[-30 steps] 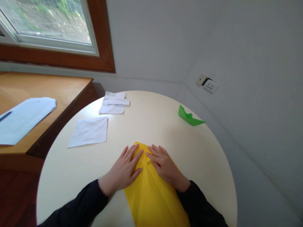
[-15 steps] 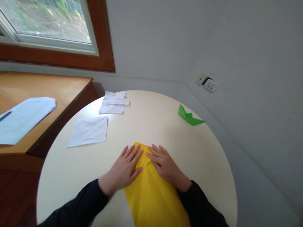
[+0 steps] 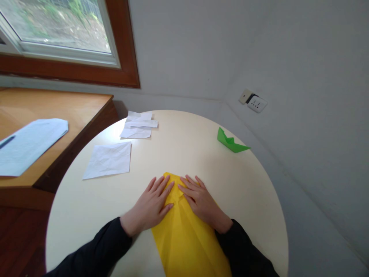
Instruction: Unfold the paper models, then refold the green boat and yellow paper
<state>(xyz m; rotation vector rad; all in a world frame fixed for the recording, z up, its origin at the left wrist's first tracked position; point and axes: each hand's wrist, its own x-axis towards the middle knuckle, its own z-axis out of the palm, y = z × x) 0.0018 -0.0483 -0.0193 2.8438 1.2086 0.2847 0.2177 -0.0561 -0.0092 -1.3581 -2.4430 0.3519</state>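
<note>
Both hands lie flat, fingers spread and gripping nothing: the left hand (image 3: 150, 209) and right hand (image 3: 203, 206) press the pointed far end of a folded yellow paper sheet (image 3: 187, 238) onto the round cream counter (image 3: 184, 154). The two corner folds look made and are being creased; further shaping seems left. Beyond the fingers, to the right, sits a finished green paper boat (image 3: 230, 142); to the left, a creased white paper square (image 3: 108, 159).

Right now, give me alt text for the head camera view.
Left hand and right hand press flat on a folded yellow paper on a round cream table. Farther off lie a green paper boat and creased white sheets.
</note>
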